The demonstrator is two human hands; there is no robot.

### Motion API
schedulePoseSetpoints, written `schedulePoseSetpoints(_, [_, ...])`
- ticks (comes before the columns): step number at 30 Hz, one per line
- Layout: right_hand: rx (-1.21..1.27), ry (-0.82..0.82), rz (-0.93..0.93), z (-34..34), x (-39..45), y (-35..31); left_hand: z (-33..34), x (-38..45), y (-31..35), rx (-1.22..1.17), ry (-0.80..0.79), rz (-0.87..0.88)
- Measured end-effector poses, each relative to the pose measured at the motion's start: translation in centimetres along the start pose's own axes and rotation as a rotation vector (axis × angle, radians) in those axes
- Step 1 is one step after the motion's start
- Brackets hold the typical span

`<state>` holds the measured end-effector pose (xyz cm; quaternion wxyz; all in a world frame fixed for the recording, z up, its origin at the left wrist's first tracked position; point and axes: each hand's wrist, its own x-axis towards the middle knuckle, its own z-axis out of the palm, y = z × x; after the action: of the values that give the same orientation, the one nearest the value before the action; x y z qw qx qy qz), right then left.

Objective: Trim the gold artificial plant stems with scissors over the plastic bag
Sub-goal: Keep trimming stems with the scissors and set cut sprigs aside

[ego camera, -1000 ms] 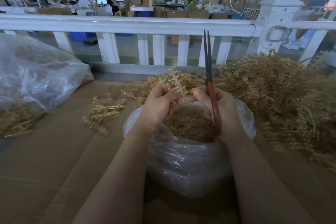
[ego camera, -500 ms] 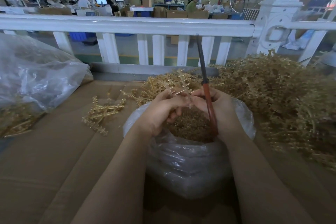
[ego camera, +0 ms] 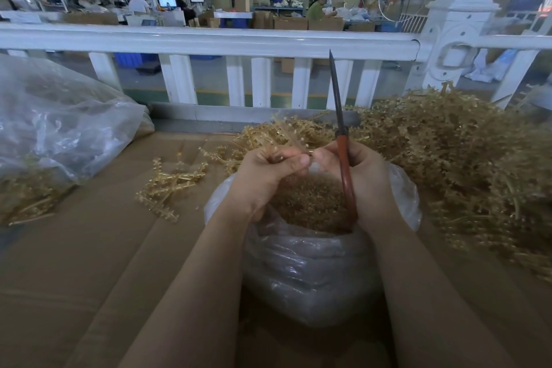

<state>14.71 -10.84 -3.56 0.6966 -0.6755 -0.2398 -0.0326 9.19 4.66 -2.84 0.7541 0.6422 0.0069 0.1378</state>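
Gold artificial plant stem (ego camera: pixel 294 155) being pinched above the clear plastic bag (ego camera: pixel 313 263).

It is being held by the curled left hand (ego camera: pixel 263 176); red-handled scissors (ego camera: pixel 343 164), blades together pointing far, are being gripped by the right hand (ego camera: pixel 367 179).

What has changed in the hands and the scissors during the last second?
The scissors blades, slightly apart a second ago, are closed now and tilt a little left. The gold sprig that stood above the left hand is now down between both hands. The right hand keeps gripping the scissors; the plastic bag and gold piles stayed.
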Motion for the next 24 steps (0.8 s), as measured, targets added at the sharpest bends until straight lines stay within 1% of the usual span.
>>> schedulePoseSetpoints(2, [-0.114,0.045,-0.02,-0.1,0.1,0.2,-0.3,0.1,0.1,-0.034,0.066,0.003])
schedulePoseSetpoints(4, [-0.271,0.051,-0.035,-0.1,0.2,0.3,-0.7,0.3,0.0,-0.046,0.113,0.024])
schedulePoseSetpoints(8, [-0.553,-0.046,-0.048,0.0,0.0,0.8,-1.3,0.3,0.1,-0.052,0.154,0.064])
schedulePoseSetpoints(10, [-0.647,-0.067,-0.048,-0.1,-0.1,1.1,-1.5,0.2,0.1,-0.075,0.155,0.069])
schedulePoseSetpoints(17, [-0.758,-0.068,-0.121,0.1,-0.3,1.4,-1.5,0.4,-0.2,-0.154,0.171,0.075])
schedulePoseSetpoints(24, [-0.764,-0.051,-0.167,0.2,-0.5,1.5,-1.5,0.3,-0.1,-0.198,0.113,0.094])
